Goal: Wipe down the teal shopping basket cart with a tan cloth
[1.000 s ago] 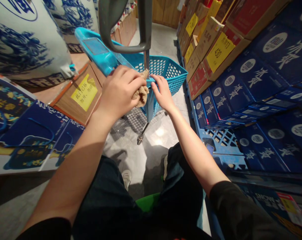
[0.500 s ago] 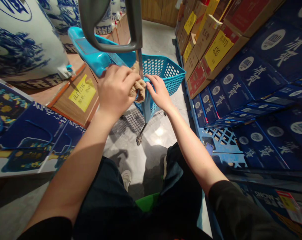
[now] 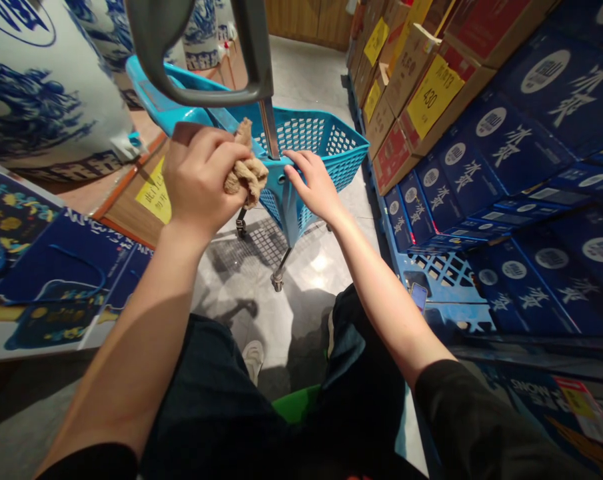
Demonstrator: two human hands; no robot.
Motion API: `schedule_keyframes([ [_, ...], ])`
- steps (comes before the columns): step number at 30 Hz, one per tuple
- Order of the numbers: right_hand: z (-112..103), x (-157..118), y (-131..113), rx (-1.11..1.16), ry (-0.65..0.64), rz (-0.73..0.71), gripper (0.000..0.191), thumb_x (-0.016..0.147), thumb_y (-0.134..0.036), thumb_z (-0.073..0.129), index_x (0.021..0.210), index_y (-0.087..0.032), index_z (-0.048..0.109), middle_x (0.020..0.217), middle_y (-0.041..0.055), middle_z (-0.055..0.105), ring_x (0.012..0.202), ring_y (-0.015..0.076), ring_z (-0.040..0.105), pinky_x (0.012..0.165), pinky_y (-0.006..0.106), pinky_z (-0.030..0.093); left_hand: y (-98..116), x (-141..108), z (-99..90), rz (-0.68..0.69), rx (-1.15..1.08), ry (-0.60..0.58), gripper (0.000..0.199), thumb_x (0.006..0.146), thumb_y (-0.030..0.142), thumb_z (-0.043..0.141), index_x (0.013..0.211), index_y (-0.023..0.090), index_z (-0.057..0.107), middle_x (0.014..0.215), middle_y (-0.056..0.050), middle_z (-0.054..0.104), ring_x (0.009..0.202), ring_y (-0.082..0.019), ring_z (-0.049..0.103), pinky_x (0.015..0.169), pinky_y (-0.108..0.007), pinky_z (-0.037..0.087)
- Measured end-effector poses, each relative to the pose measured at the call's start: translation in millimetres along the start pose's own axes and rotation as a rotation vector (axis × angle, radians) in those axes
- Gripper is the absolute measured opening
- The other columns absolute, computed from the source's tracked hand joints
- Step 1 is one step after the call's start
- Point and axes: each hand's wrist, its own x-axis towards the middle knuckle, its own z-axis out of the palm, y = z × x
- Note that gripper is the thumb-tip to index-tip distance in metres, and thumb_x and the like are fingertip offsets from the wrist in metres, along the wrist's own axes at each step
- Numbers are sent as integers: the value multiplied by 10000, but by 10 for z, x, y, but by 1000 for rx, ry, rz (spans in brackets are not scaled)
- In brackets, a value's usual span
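A crumpled tan cloth (image 3: pixel 248 177) is bunched in my left hand (image 3: pixel 198 177), whose fingers are closed round it at the near left side of a blue wheeled shopping basket (image 3: pixel 348 147). Over the basket's near rim lie the fingers of my right hand (image 3: pixel 314 183), with the thumb against the outer side just below. Between and above both hands rises the basket's grey pull handle (image 3: pixel 221 97) on a metal rod. A blue folding handle or flap at the basket's left is partly covered by my left hand.
Blue cartons (image 3: pixel 511 140) and brown boxes (image 3: pixel 421 87) are stacked on a blue pallet (image 3: pixel 441 307) at the right, where a phone (image 3: pixel 418 295) lies. Large blue-and-white jars (image 3: pixel 36 87) stand at the left, above dark blue gift bags (image 3: pixel 71 267).
My left hand has moved left with the cloth, away from the rod and my right hand. The grey handle has shifted slightly left. My right hand stays on the rim.
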Motion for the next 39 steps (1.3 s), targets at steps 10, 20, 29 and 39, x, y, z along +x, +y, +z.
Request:
schedule_keyframes([
  [10, -4, -5, 27, -23, 29, -28, 922, 1021, -866, 135, 1489, -249, 635, 1440, 127, 674, 1403, 291, 588, 1284, 514, 468, 174, -55, -7, 96, -109, -24, 148, 897, 247, 678, 1035, 262, 731, 1174, -88, 737, 1211, -350, 633, 1115, -607, 458],
  [20, 2, -6, 50, -6, 22, -23, 761, 1069, -798, 238, 1483, -300, 638, 1455, 103, 681, 1423, 293, 593, 1295, 543, 472, -152, 2, 78, -48, -135, 384, 81, 849, 238, 610, 905, 252, 667, 998, -49, 698, 1071, -287, 654, 963, -582, 519],
  [29, -46, -8, 70, 28, 14, -8, 687, 1077, -777, 307, 1462, -323, 651, 1460, 83, 686, 1436, 294, 585, 1305, 561, 459, -169, -32, -24, 74, -138, 372, 132, 916, 230, 606, 977, 206, 721, 978, -60, 715, 1033, -285, 694, 865, -583, 530],
  [39, -28, -5, 61, 22, 35, -2, 682, 1077, -781, 302, 1443, -333, 664, 1443, 77, 700, 1429, 287, 593, 1301, 560, 463, 175, -60, -4, 147, 1, 43, 171, 820, 272, 619, 950, 281, 729, 1072, -70, 777, 1096, -298, 689, 983, -554, 578],
])
